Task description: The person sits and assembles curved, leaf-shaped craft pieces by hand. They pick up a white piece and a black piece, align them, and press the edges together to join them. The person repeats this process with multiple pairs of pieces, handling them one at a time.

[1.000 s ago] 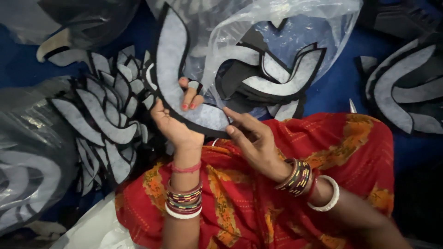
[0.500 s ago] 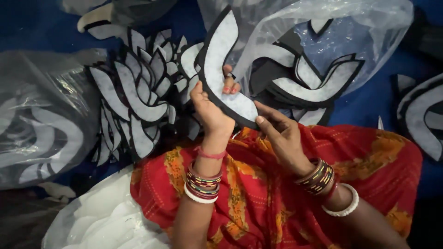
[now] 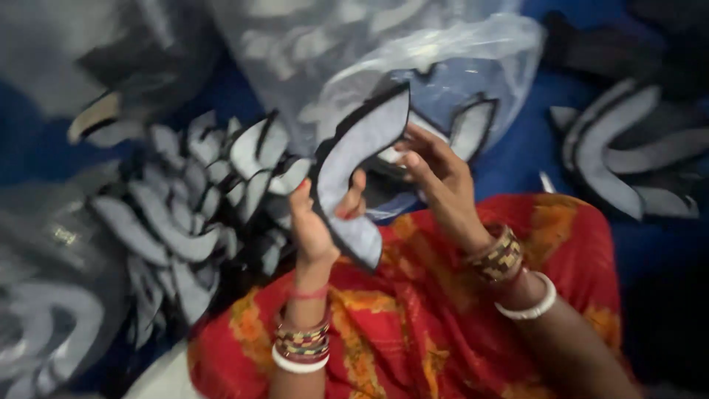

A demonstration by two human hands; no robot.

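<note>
Blue cloth (image 3: 517,159) covers the ground behind everything, and the view is blurred. At far left a clear plastic bag (image 3: 44,295) holds curved grey pieces edged in black. Next to it lies a loose fanned pile of the same curved pieces (image 3: 185,222). At centre the left hand (image 3: 314,229) is closed around the lower part of one curved grey piece with black edging (image 3: 354,159), thumb on its front, holding it raised above the red and orange cloth (image 3: 413,325) over the person's lap. The right hand (image 3: 439,181), fingers loosely spread, touches the piece's upper end. Behind it sits a crumpled clear bag (image 3: 443,66). At far right lie more curved pieces (image 3: 628,159).
</note>
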